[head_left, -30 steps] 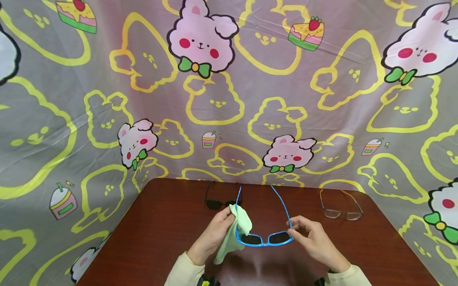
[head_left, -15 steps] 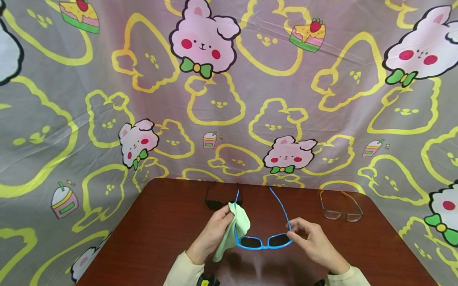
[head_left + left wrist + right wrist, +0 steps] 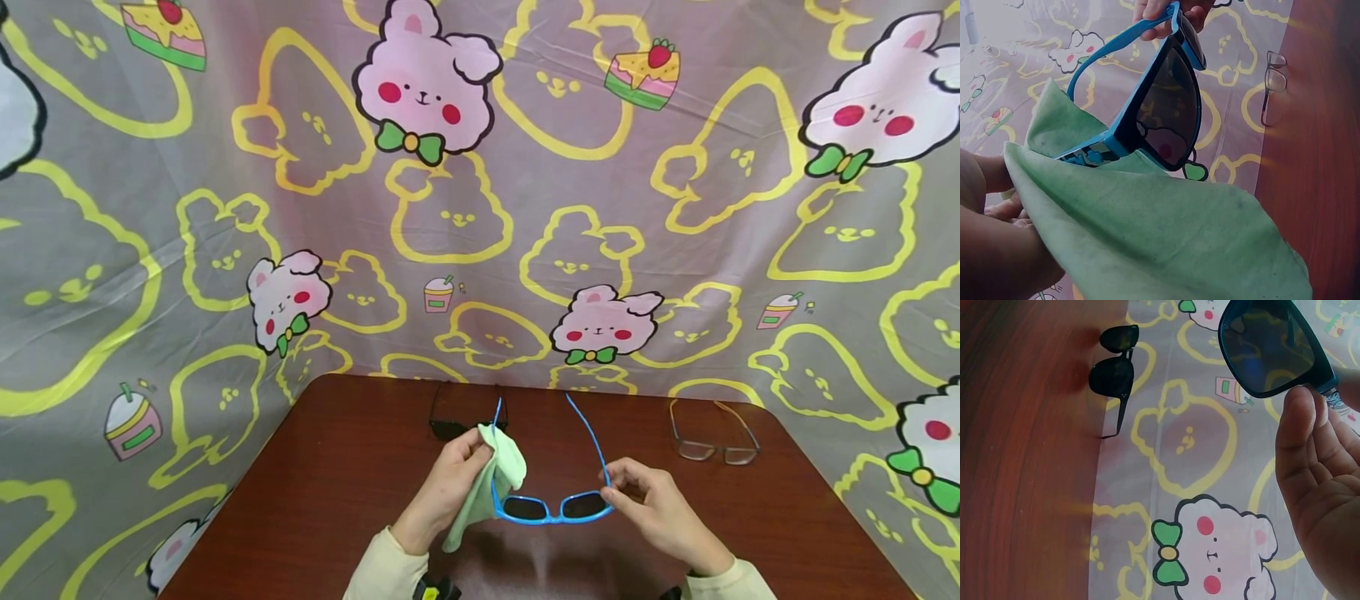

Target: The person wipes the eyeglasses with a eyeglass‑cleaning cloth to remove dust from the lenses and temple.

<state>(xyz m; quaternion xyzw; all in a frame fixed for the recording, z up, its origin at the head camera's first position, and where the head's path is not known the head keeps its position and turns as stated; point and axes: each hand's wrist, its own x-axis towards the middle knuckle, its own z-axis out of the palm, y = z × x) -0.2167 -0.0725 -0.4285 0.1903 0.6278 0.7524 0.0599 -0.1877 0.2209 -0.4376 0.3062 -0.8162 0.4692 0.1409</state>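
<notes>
Blue-framed sunglasses (image 3: 553, 520) with dark lenses are held up above the table, temples pointing away. My left hand (image 3: 442, 492) pinches a pale green cloth (image 3: 480, 497), which is folded around the left temple; in the left wrist view the cloth (image 3: 1166, 219) covers part of that temple beside the frame (image 3: 1124, 128). My right hand (image 3: 660, 508) pinches the right temple near its hinge, and the right wrist view shows the fingertips (image 3: 1300, 403) just by the lens (image 3: 1269, 350).
Black sunglasses (image 3: 448, 430) lie at the back of the brown table (image 3: 322, 500), partly behind the left hand and cloth. Clear glasses with thin temples (image 3: 697, 451) lie at the back right. A patterned curtain (image 3: 465, 183) hangs behind and beside the table.
Compared with a second ago, the blue sunglasses sit slightly lower and tilt a little differently. The cloth has shifted slightly along the left temple. Both hands keep their holds.
</notes>
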